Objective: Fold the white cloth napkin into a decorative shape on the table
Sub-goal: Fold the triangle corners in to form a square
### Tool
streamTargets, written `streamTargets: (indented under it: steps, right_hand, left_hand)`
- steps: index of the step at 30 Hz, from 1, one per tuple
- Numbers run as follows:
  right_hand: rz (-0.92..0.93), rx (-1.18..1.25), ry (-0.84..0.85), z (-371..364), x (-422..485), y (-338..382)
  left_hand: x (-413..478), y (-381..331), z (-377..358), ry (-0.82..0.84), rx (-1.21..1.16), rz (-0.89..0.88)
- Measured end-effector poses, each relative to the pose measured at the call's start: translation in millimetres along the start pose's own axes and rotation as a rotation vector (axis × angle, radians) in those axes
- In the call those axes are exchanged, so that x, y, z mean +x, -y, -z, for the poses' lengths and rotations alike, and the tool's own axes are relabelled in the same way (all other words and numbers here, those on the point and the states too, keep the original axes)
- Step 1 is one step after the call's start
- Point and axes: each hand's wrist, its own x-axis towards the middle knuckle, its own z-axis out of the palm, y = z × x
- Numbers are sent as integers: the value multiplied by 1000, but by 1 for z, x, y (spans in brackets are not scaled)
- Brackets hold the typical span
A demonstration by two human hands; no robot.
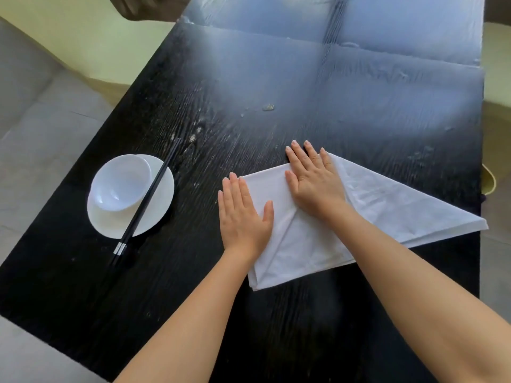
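The white cloth napkin lies partly folded on the black table, its long point reaching the right table edge and a folded flap on its left side. My left hand rests flat, palm down, on the napkin's left edge, half on the table. Pressing flat on the folded flap near the napkin's top corner is my right hand, fingers stretched out and pointing away from me. Neither hand grips the cloth.
A white bowl sits on a white plate at the left of the table, with black chopsticks laid across both. A small crumb lies farther out. Grey floor shows beyond the left table edge.
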Motion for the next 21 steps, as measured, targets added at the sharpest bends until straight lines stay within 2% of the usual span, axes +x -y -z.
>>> streamTargets:
  steps: [5,10,15,21]
  right_hand:
    - [-2,-11,-9,-1,-1,0]
    - [9,-10,-6,-2,-1,-2]
    - [33,-3,13,3,-2,-4]
    - [-187,26,-20,11,3,-47]
  left_hand:
    - [-32,-2,6,16,74,12]
    - [-72,-14,5,6,37,-239]
    - [-88,0,12,61,27,-221]
    - [-95,6,9,73,33,-221]
